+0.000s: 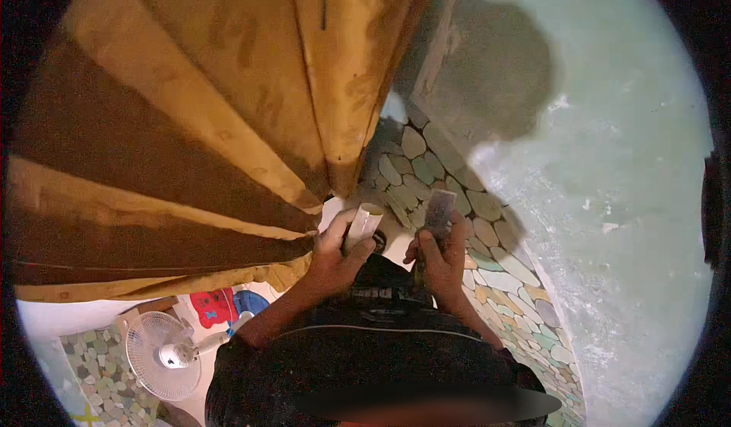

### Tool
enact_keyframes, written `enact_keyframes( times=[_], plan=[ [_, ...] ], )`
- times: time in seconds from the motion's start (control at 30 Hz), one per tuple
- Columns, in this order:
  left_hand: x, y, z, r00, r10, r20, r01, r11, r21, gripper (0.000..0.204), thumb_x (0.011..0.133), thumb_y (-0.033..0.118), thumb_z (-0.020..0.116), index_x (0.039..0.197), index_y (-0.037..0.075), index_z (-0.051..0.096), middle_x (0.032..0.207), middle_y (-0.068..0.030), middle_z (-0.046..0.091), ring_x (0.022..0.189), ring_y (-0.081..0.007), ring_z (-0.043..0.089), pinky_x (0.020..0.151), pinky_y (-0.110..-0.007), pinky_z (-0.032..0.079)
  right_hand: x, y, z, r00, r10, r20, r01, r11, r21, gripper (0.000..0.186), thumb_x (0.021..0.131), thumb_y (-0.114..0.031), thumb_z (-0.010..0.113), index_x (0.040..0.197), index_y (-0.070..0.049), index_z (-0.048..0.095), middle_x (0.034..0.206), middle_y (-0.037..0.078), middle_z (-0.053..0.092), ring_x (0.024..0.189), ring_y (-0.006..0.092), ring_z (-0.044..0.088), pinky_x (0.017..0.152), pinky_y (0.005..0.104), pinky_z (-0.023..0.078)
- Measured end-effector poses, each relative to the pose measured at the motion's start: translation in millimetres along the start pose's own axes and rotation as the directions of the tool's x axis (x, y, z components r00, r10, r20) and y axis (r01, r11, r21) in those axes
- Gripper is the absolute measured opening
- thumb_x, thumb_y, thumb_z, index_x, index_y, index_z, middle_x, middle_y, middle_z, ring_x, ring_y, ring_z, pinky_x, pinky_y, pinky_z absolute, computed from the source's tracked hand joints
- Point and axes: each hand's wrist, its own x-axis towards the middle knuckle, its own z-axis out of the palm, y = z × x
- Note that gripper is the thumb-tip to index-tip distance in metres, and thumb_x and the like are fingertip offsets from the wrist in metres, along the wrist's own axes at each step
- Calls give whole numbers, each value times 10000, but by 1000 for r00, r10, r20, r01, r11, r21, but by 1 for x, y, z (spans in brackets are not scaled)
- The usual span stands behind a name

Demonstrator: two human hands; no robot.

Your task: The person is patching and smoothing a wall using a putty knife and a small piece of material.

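Observation:
My left hand is wrapped round a short white tube. The tube's upper end looks hollow, with a beige rim, and it tilts slightly to the right. A short gap away, my right hand grips a flat grey scraper. Its rectangular blade points up and away from me, while most of its handle is hidden in my fingers. Both hands are in front of my dark clothing, and the tube and the scraper do not touch.
A brown and yellow curtain hangs close on the left. To the right rises a pale green wall with whitish patches, above a stone-patterned band. A white fan stands lower left, near a red item and a blue one.

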Motion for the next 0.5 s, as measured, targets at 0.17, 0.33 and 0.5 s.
enact_keyframes(
  times=[0.17, 0.33, 0.5],
  plan=[
    [64, 0, 18, 984, 175, -29, -176, 984, -4, 445, 917, 275, 644, 1229, 10, 468, 1045, -110, 592, 957, -170, 564, 847, -327, 458, 45, -2, -22, 994, -109, 3, 109, 994, 29, 356, 993, -121, 475, 1302, -42, 319, 814, 93, 569, 628, 184, 575, 553, 322, 494],
    [106, 9, 25, 984, 157, 84, -165, 982, 93, 461, 935, 330, 608, 1247, 18, 475, 1089, -95, 598, 1034, -174, 546, 918, -331, 427, 79, 12, -43, 981, -182, -71, 186, 980, 63, 265, 1001, -150, 469, 1224, -55, 361, 832, 97, 573, 630, 173, 570, 536, 311, 476],
    [134, 16, 37, 939, 147, 312, -75, 970, -232, 439, 979, 296, 542, 1294, -5, 490, 1160, -98, 605, 1094, -184, 545, 969, -346, 408, 91, -13, -36, 952, -224, -207, 255, 958, 132, 160, 991, -119, 494, 1124, -62, 426, 859, 90, 576, 622, 147, 554, 551, 294, 467]
  ],
)
